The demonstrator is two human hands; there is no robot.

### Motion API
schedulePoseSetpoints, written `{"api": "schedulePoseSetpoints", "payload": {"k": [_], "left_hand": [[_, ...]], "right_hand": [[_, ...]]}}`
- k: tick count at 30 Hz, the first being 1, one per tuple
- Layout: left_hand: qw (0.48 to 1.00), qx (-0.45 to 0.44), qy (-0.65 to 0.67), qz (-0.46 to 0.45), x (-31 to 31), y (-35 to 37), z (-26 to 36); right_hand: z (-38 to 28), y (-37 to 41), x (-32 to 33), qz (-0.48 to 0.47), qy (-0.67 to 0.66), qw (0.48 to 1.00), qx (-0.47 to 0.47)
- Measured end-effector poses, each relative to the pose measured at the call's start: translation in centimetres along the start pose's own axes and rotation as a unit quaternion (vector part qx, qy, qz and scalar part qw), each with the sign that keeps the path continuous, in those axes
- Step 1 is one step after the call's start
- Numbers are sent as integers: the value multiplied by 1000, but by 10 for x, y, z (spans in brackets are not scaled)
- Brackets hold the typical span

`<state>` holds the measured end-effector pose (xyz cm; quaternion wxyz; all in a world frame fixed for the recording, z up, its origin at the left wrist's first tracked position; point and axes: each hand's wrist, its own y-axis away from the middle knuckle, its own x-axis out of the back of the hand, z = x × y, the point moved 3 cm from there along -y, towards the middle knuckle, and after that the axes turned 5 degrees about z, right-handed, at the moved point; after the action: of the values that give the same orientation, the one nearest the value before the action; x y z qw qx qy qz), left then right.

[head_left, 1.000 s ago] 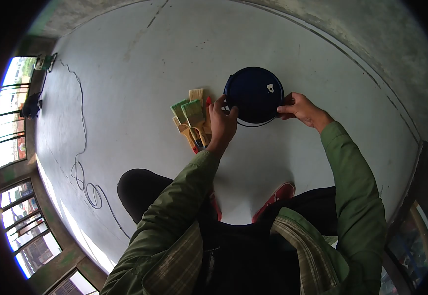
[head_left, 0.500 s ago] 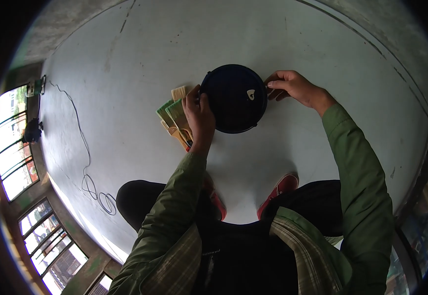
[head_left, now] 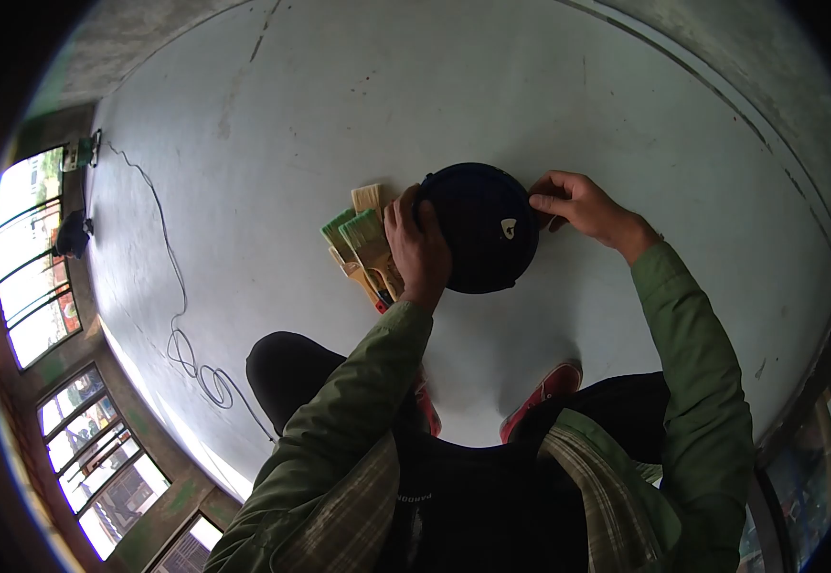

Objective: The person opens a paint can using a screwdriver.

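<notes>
A dark blue round bucket [head_left: 478, 244] stands on the floor between my feet and the far side, seen from above. A small white patch shows on the right part of its round top. My left hand [head_left: 418, 244] presses against its left side, with fingers curled at the rim. On the opposite side my right hand [head_left: 578, 205] pinches at the rim with thumb and forefinger. Just left of my left hand lie several paintbrushes: green-bristled paintbrushes [head_left: 366, 234] and a pale-bristled paintbrush [head_left: 368, 197]. My left hand partly hides their handles.
A thin grey cable [head_left: 169, 246] runs along the pale floor [head_left: 454, 86] at the left and ends in loose coils. Barred windows [head_left: 33, 258] line the left wall. My red shoes [head_left: 549, 393] are below the bucket.
The view has shifted, so the bucket, brushes and hands sit lower and further right. My right fingers have closed in at the rim; my left hand stays against the bucket's side.
</notes>
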<state>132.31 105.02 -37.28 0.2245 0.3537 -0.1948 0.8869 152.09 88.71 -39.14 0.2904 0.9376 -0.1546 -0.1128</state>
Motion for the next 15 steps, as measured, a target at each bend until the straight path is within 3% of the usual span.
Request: {"api": "schedulePoseSetpoints", "payload": {"k": [4,6,7,9,15], "left_hand": [[1000,-9,11,-15,1,-2,2],[1000,-9,15,-8,0,-3,1],[1000,-9,17,-7,-1,-4,-1],[999,7,34,0,1,-4,1],[996,56,33,68,1,-1,-9]], "right_hand": [[-11,-11,-14,56,59,997,18],[-18,-14,-36,157,148,962,168],[-11,-19,-48,155,151,961,171],[-5,-20,-65,291,266,873,286],[-8,-24,-63,287,252,885,266]]}}
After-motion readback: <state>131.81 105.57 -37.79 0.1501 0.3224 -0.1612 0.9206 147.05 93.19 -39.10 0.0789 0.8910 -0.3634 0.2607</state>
